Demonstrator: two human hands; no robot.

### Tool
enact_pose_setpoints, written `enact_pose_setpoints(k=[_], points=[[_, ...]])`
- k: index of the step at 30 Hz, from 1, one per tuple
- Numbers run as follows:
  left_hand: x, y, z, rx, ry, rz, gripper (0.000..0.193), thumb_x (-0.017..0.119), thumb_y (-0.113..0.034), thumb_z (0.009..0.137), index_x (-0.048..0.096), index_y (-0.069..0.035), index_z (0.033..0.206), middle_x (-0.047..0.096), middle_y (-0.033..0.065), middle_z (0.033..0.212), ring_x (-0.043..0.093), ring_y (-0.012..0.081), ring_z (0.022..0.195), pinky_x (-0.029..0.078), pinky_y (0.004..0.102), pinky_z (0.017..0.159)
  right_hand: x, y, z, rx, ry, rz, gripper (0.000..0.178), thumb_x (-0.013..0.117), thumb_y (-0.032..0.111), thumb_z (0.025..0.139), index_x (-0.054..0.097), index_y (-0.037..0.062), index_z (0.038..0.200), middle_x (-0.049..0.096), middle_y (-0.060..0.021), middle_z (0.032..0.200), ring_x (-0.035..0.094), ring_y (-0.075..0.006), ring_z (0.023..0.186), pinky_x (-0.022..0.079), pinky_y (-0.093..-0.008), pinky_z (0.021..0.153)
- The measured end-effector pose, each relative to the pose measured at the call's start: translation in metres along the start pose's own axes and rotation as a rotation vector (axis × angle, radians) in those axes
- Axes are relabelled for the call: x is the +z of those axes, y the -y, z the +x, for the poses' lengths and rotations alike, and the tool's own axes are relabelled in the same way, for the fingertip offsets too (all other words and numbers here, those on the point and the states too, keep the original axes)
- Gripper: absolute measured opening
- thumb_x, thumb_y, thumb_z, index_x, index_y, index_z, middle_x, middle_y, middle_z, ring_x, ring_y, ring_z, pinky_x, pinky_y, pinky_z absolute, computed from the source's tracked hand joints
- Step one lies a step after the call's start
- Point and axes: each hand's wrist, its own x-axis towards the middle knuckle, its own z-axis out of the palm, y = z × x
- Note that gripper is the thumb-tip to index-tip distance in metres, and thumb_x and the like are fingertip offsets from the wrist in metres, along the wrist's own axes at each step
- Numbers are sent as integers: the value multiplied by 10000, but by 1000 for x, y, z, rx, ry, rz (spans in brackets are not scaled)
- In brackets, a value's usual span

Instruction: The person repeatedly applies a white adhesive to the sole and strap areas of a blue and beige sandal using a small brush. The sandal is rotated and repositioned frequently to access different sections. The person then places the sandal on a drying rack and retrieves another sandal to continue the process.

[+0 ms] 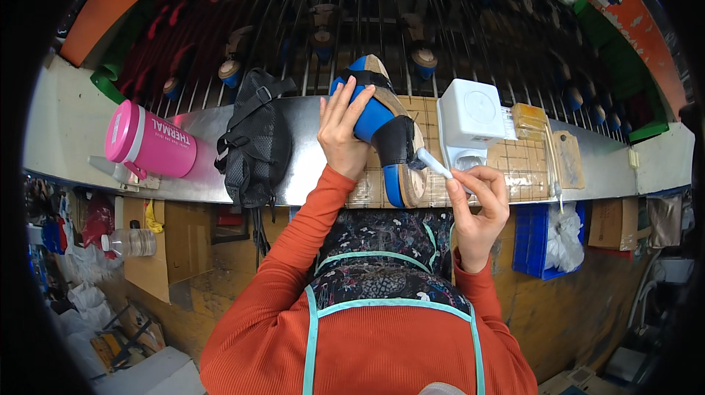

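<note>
A sandal with black straps (394, 139) and a tan sole sits on a blue shoe last (373, 120), tilted on its side in front of me. My left hand (342, 131) grips it near the toe end, fingers laid over the blue last and the front strap. Between thumb and fingertips of my right hand (481, 208) is a small brush with a pale handle (435, 164). Its dark tip meets the sandal at the sole edge near the heel. Just beyond my right hand stands a white plastic dispenser (470, 112).
Tape-covered cardboard (518, 167) lies on the metal bench, with a yellowish block (529, 116) on it. Left are a black bag (257, 138) and a pink thermal jug (154, 139). Behind, a rack of metal rods (294, 50) carries several lasted shoes. A blue crate (530, 241) stands below right.
</note>
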Motion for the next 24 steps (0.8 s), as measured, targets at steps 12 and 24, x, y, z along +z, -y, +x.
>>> enact_pose_setpoints(k=[12,24], points=[[0,2,8,26,-32,53,639,797,-54,633,654,-221,1233,560,100,1359,508,350,1267,317,577,1079,-7,0,1,-1,20,39,166,766,48,778,746,35,942,604,-48,882,547,-101,679,435,-218,625],[1,-2,12,-8,-20,44,648,801,-43,620,656,-231,1222,583,101,1331,541,343,1233,342,564,1069,-3,0,-1,-12,22,146,170,748,11,793,729,-4,962,582,-59,898,567,-118,740,480,-237,645]])
